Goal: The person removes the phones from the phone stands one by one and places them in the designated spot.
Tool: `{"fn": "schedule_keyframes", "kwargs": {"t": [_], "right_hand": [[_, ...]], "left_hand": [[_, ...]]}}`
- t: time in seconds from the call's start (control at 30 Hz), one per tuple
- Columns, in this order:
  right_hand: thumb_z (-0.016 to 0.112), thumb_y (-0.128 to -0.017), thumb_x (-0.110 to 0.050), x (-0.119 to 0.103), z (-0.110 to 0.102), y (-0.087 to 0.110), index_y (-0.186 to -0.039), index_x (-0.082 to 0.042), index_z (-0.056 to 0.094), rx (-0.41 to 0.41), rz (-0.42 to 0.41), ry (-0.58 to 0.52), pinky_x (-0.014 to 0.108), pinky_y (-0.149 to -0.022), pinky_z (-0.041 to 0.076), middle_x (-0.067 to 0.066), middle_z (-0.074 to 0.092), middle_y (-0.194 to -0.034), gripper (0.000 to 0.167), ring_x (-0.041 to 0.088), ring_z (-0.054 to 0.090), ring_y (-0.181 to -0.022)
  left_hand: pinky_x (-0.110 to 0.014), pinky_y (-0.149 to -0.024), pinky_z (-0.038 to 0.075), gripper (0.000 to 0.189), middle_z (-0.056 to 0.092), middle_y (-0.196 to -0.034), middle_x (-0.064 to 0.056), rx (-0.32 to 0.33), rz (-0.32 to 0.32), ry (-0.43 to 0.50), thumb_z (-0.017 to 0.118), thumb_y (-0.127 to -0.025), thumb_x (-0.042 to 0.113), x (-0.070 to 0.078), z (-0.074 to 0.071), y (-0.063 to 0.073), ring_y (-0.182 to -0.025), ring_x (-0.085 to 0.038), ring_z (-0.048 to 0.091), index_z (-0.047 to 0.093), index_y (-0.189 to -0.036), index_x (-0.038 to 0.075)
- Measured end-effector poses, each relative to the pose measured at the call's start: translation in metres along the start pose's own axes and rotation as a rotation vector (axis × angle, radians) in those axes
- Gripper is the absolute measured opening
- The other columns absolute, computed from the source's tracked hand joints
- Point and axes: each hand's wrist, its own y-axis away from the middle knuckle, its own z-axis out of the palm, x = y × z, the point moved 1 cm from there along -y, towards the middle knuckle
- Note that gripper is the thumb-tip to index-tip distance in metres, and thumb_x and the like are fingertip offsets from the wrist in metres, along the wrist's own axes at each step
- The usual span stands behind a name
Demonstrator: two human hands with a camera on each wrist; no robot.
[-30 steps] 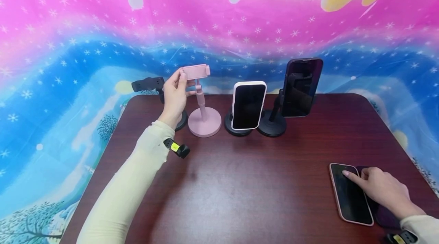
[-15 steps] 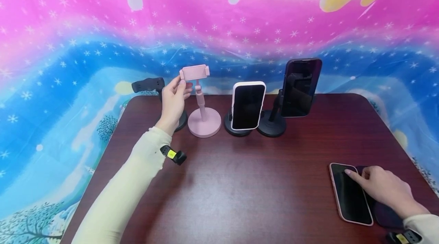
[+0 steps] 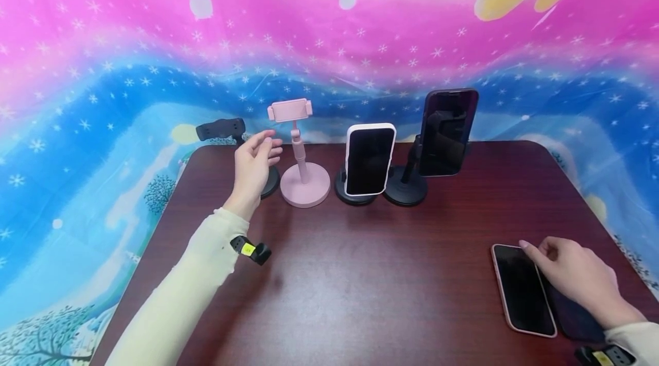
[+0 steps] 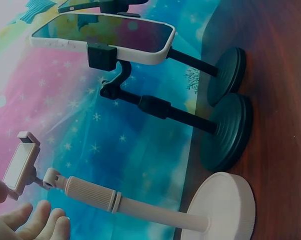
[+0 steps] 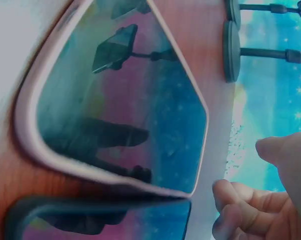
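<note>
My left hand (image 3: 249,171) hovers just left of a pink phone stand (image 3: 302,168), below its bare clamp (image 3: 290,110). The fingers are relaxed and hold nothing; in the left wrist view the fingertips (image 4: 39,217) show close to the clamp and the stand's neck. At the right of the table, my right hand (image 3: 579,274) is over the upper end of two phones lying side by side: a pink-edged phone (image 3: 524,291) and a dark phone (image 3: 579,320). In the right wrist view its thumb and loosely bent fingers are apart from both phones.
A black stand with a bare clamp (image 3: 221,128) is partly behind my left hand. Right of the pink stand, a white-cased phone (image 3: 369,160) and a black phone (image 3: 448,132) sit in black stands. A patterned cloth (image 3: 319,57) hangs behind the table (image 3: 391,274).
My left hand has let go of the pink stand's clamp and moved down and left. The right hand has lifted slightly, its thumb drawing away from the pink-edged phone's screen.
</note>
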Motion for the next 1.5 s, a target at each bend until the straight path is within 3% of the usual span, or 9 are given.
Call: {"fn": "schedule_keyframes", "kwargs": {"t": [0.3,0.47,0.77,0.97,1.2,1.5], "right_hand": [[0.049,-0.101,-0.059,-0.028,-0.002,0.001,-0.08,-0.015,0.064,0.042,-0.071,-0.059,0.033,-0.041,0.03,-0.003,0.052,-0.057,0.051,0.015,0.045,-0.049],[0.052,-0.101,-0.057,-0.047,0.001,0.001,-0.085,-0.014,0.066,0.062,-0.107,-0.088,0.031,-0.04,0.032,-0.003,0.052,-0.058,0.048,0.012,0.045,-0.048],[0.055,-0.101,-0.053,-0.091,0.01,-0.003,-0.094,-0.011,0.069,0.098,-0.175,-0.155,0.028,-0.04,0.032,-0.002,0.053,-0.059,0.045,0.012,0.044,-0.048],[0.059,-0.1,-0.049,-0.114,0.013,-0.008,-0.096,-0.012,0.07,0.116,-0.226,-0.188,0.027,-0.043,0.033,-0.003,0.056,-0.063,0.038,0.011,0.044,-0.052],[0.06,-0.1,-0.049,-0.137,0.016,-0.012,-0.093,-0.016,0.071,0.128,-0.266,-0.228,0.025,-0.048,0.036,-0.005,0.061,-0.067,0.036,0.01,0.048,-0.057],[0.061,-0.1,-0.048,-0.162,0.017,-0.017,-0.096,-0.016,0.071,0.11,-0.299,-0.32,0.025,-0.052,0.041,-0.003,0.065,-0.072,0.034,0.012,0.054,-0.063]], "left_hand": [[-0.034,-0.099,0.059,0.034,0.067,-0.125,-0.02,-0.014,-0.019,0.053,0.045,-0.109,0.019,-0.01,0.003,0.015,-0.097,-0.007,0.069,0.059,-0.135,0.003],[-0.033,-0.097,0.06,0.031,0.067,-0.122,-0.022,-0.032,-0.028,0.11,0.046,-0.108,0.015,-0.013,0.009,0.025,-0.093,-0.004,0.07,0.06,-0.132,0.002],[-0.031,-0.093,0.06,0.031,0.063,-0.127,-0.032,-0.07,0.026,0.142,0.046,-0.107,0.009,-0.017,0.023,0.041,-0.091,-0.001,0.07,0.059,-0.132,-0.003],[-0.024,-0.087,0.06,0.029,0.067,-0.123,-0.028,-0.088,0.041,0.13,0.047,-0.106,0.007,-0.02,0.03,0.049,-0.091,-0.001,0.07,0.062,-0.13,-0.002],[-0.042,-0.095,0.06,0.028,0.068,-0.122,-0.027,-0.118,0.072,0.11,0.049,-0.105,0.007,-0.021,0.038,0.056,-0.096,-0.007,0.07,0.063,-0.128,-0.001],[-0.043,-0.094,0.061,0.026,0.068,-0.119,-0.025,-0.151,0.106,0.112,0.05,-0.105,0.006,-0.022,0.049,0.061,-0.101,-0.018,0.07,0.064,-0.126,-0.001]]}}
